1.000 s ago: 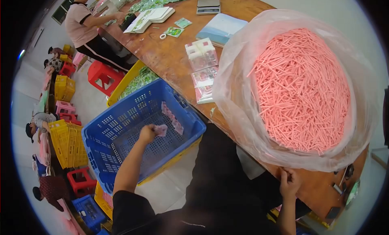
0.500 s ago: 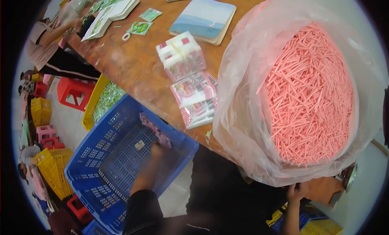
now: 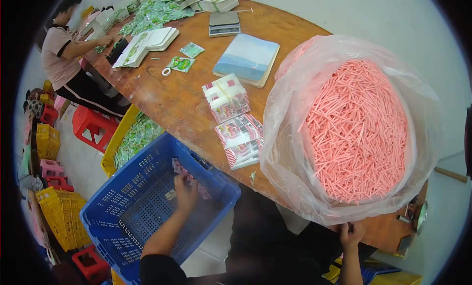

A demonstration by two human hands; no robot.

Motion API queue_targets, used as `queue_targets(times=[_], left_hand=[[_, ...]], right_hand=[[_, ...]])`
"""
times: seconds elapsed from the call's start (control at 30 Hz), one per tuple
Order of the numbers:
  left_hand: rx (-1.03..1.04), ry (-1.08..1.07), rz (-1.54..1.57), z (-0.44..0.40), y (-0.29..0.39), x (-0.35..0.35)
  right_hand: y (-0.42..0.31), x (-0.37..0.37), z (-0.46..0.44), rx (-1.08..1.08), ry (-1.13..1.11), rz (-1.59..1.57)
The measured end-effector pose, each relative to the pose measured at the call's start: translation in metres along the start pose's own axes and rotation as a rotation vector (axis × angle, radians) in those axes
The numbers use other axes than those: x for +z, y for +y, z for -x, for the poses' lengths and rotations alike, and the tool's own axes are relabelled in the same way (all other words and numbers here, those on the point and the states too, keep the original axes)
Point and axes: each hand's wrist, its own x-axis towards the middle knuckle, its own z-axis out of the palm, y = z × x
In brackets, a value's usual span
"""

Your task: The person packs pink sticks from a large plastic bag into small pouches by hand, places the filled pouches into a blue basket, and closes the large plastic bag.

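Observation:
My left hand is inside the blue basket, fingers apart over a row of small pink packets along the basket's table-side wall. A small pale piece lies on the basket floor. At the table edge, just below the big clear bag of pink sticks, my right hand has its fingers curled; what they hold, if anything, is hidden. Left of the bag, flat printed packets lie by a banded stack.
On the wooden table are a blue-white notebook, a scale, an open book, a tape roll and green packets. A yellow crate adjoins the basket. A co-worker stands at far left.
My left hand has gone from carrying a pink packet to reaching over the row, with fingers apart. The camera view has shifted, while my right hand stays by the table edge.

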Motion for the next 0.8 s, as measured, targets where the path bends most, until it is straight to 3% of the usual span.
queue_targets(times=[0.07, 0.2, 0.3, 0.37, 0.43, 0.6, 0.7, 0.8], left_hand=[[0.371, -0.017, -0.069, -0.040, 0.106, -0.022], [0.598, -0.233, -0.071, -0.087, 0.201, 0.000], [0.463, -0.369, -0.262, -0.113, 0.215, 0.033], [0.514, -0.365, -0.391, -0.117, 0.215, 0.044], [0.526, -0.396, -0.487, -0.123, 0.223, 0.051], [0.384, -0.519, -0.511, -0.128, 0.239, 0.047], [0.455, -0.495, -0.574, -0.124, 0.237, 0.046], [0.436, -0.534, -0.602, -0.131, 0.243, 0.042]], right_hand=[[-0.002, 0.001, 0.003, 0.008, 0.028, -0.089], [-0.022, 0.004, 0.005, -0.212, 0.018, -0.080], [-0.085, 0.020, -0.003, -0.413, -0.259, -0.174], [-0.140, 0.042, -0.020, -0.452, -0.416, -0.310], [-0.186, 0.066, -0.049, -0.559, -0.317, -0.387], [-0.221, 0.135, -0.087, -0.399, -0.258, -0.366], [-0.220, 0.151, -0.107, -0.162, -0.466, -0.511], [-0.201, 0.177, -0.116, -0.261, -0.338, -0.402]])
